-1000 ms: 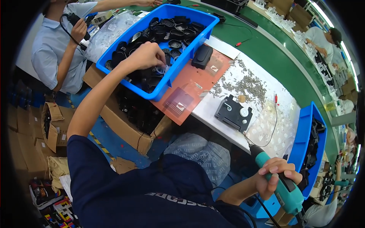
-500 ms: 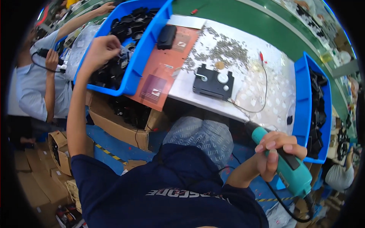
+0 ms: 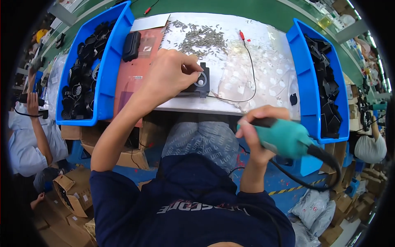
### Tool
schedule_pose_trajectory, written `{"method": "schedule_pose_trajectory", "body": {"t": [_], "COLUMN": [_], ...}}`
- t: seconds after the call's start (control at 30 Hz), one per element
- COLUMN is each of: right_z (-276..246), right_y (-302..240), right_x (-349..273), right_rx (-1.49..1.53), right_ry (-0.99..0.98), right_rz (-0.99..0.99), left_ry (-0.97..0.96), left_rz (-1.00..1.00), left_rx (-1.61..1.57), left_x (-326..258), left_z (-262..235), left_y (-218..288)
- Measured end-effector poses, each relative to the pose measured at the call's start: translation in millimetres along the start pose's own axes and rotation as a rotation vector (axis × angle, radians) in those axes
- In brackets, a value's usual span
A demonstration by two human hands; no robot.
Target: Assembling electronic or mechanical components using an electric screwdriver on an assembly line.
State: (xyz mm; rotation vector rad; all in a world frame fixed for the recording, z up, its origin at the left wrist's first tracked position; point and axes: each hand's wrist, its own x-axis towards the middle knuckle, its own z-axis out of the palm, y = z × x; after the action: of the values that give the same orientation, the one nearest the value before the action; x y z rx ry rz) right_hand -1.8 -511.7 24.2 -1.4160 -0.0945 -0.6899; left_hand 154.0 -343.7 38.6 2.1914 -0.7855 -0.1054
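Left of the fingers of the left hand (image 3: 168, 75): blue bin (image 3: 108, 87) of black parts (image 3: 80, 77). Pinched by thumb and index: translucent ring (image 3: 205, 78), at the fingertips, over black fixture (image 3: 203, 94). Rightward, within curled fingers of the right hand (image 3: 257, 144): teal electric screwdriver (image 3: 284, 138).

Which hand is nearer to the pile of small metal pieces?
Left. The left hand is on the pile's near side, at the black device; the right hand is farther off, on the right, around the teal tool.

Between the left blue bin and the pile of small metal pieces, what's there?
Head view: a black case lying on a reddish sheet, plus a pale strip along the sheet's far end.
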Motion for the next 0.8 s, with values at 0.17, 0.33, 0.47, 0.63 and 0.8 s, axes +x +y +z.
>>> {"method": "schedule_pose_trajectory", "body": {"t": [0.17,0.33,0.47,0.63,0.8], "right_z": [35.0,54.8,65.4,61.1,52.8], "right_y": [37.9,54.5,53.3,41.1,44.2], "right_x": [11.9,0.1,5.9,27.0,44.5], "right_rx": [-0.391,-0.566,-0.606,-0.574,-0.711], "right_ry": [-0.245,-0.247,-0.234,-0.407,-0.578], "right_rz": [-0.105,0.148,0.061,0.183,0.03], "left_ry": [0.203,0.182,0.237,0.314,0.32], "left_rz": [0.227,0.101,0.108,0.145,0.108], "left_rx": [0.262,-0.09,-0.132,-0.17,-0.19], "left_x": [-7.0,-8.6,-6.6,-7.6,-4.3], "left_z": [0.2,12.6,7.4,10.5,9.9], "left_y": [-17.2,-22.3,-21.4,-32.5,-26.6]}}
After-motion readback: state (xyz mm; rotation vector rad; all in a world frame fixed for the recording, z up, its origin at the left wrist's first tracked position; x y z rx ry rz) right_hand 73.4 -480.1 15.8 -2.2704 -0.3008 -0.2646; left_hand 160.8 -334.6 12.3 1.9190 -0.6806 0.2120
